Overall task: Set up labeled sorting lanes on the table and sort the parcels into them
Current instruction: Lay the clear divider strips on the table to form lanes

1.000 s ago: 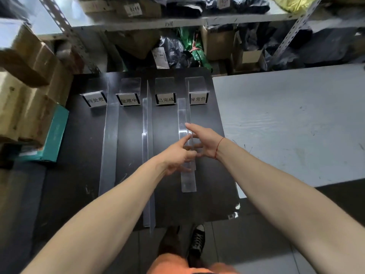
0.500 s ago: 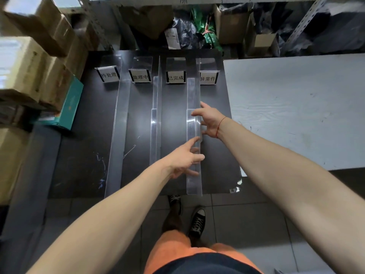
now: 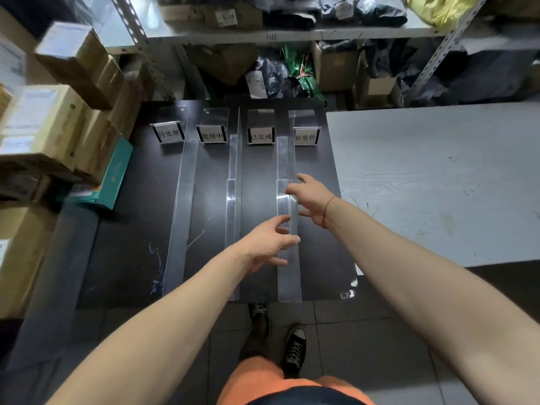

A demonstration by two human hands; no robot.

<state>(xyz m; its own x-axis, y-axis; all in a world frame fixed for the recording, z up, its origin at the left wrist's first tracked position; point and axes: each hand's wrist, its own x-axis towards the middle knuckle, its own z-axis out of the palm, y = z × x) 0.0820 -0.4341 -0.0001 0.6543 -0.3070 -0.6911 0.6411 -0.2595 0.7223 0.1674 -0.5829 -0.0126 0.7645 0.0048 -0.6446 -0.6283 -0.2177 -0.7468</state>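
Observation:
A black table (image 3: 131, 235) carries three clear acrylic dividers running front to back: a left one (image 3: 182, 206), a middle one (image 3: 233, 200) and a right one (image 3: 287, 270). Several white label stands sit at the far end, among them the leftmost (image 3: 169, 133) and the rightmost (image 3: 305, 137). My left hand (image 3: 267, 244) hovers with fingers spread at the right divider's left side, fingertips touching it. My right hand (image 3: 312, 197), a red string on its wrist, rests its fingers on the same divider farther back. Neither hand grips anything.
Cardboard parcels (image 3: 49, 127) and a teal box (image 3: 114, 176) are stacked at the left. A grey table (image 3: 438, 176) adjoins on the right. Metal shelving (image 3: 263, 36) behind holds boxes and dark bags. My feet (image 3: 295, 349) stand on the tiled floor at the table's front edge.
My hands have drawn apart along the right divider, the right going farther back and the left staying nearer. The camera view has shifted and swayed.

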